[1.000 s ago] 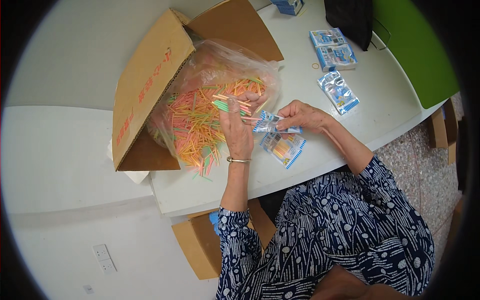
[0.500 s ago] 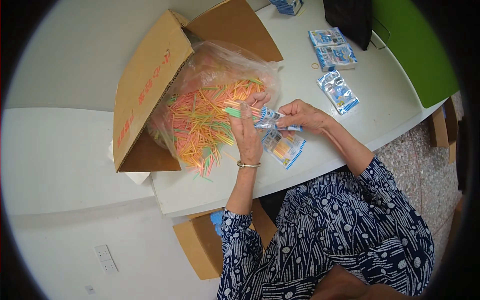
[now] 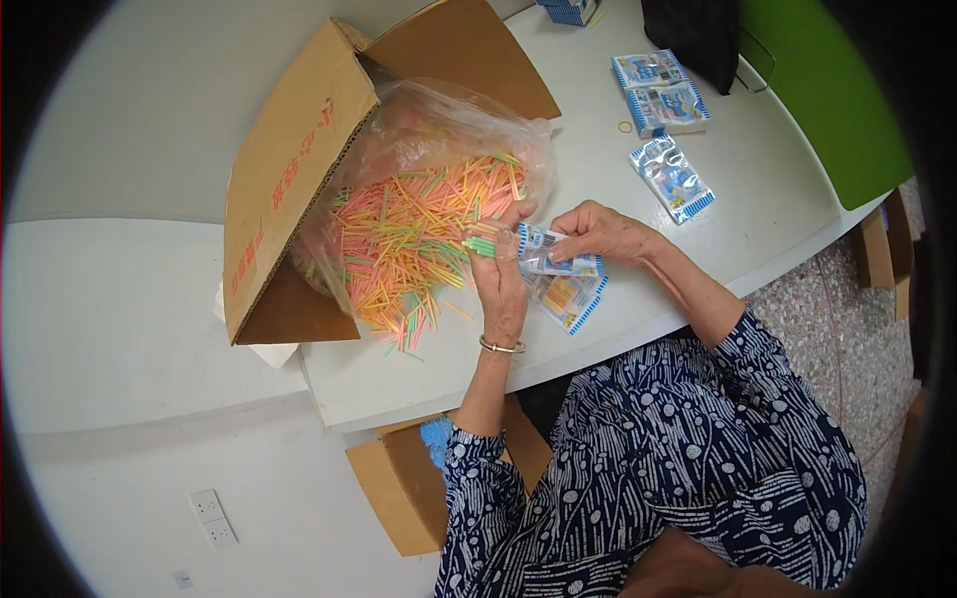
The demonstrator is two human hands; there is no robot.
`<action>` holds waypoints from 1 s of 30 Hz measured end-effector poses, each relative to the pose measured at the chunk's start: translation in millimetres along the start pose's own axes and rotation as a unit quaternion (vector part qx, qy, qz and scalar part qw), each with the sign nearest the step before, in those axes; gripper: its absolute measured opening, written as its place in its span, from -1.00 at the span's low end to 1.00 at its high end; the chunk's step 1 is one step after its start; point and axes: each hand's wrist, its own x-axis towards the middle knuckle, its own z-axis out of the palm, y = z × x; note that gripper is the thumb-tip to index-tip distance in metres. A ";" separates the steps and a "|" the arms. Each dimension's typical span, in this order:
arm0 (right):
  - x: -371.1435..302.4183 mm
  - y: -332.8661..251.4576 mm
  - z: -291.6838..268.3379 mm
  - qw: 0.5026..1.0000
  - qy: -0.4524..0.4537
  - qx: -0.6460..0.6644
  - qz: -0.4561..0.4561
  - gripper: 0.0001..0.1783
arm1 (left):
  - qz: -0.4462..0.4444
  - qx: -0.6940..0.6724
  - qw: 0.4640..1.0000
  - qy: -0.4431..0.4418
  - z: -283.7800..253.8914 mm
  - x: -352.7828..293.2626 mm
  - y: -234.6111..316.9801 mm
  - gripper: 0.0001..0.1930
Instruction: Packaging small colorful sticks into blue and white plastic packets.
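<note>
My left hand (image 3: 501, 289) is closed round a small bundle of thin pastel sticks (image 3: 482, 244), green, pink and orange. Their right ends reach into the mouth of a small clear packet (image 3: 535, 241) with blue-striped edges. Thumb and fingers of my right hand (image 3: 603, 235) pinch that packet from its right side. Just below it, a filled packet (image 3: 570, 297) with yellowish sticks showing through lies on the table, partly covered. A heap of loose sticks (image 3: 409, 239), pink, orange, yellow and green, spills from a clear plastic bag (image 3: 429, 125) left of my hands.
The bag lies in a tipped cardboard box (image 3: 299, 179). Toward the far right of the white table (image 3: 758, 199) are a stack of packets (image 3: 670, 105), a separate packet (image 3: 672, 179), a rubber band (image 3: 625, 128) and a black bag (image 3: 698, 40). Below stands another cardboard box (image 3: 394, 498).
The stick bundle has shifted right, farther into the packet, and shorter lengths stick out on the left. My left hand has moved slightly right; the right hand stays on the packet.
</note>
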 end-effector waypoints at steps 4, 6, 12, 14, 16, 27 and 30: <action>1.4 4.0 0.5 1.000 0.010 -0.020 -0.014 -0.79 | -0.005 0.026 1.000 -0.006 -2.8 -5.4 2.1 -0.76; 1.8 5.1 0.7 1.000 0.011 -0.023 -0.019 -0.79 | -0.042 0.050 0.998 -0.018 -5.8 -3.9 4.7 -0.72; 3.0 7.1 0.5 0.998 0.013 -0.051 -0.038 -0.77 | -0.111 -0.008 0.993 -0.036 -14.0 -0.1 4.8 -0.69; 4.5 10.6 -0.6 0.998 0.017 -0.058 -0.035 -0.73 | -0.111 -0.040 0.992 -0.042 -16.0 1.5 4.4 -0.69; 7.0 14.1 -0.5 0.998 0.022 -0.052 -0.034 -0.72 | -0.112 -0.072 0.990 -0.049 -14.6 2.9 6.7 -0.68; 10.4 16.2 4.9 0.995 0.062 -0.003 -0.074 -0.69 | -0.026 0.235 0.969 -0.066 -18.9 5.7 2.0 -0.63; 10.5 17.0 5.3 0.992 0.078 -0.002 -0.095 -0.70 | 0.109 0.374 0.920 -0.031 -17.1 9.1 11.3 -0.68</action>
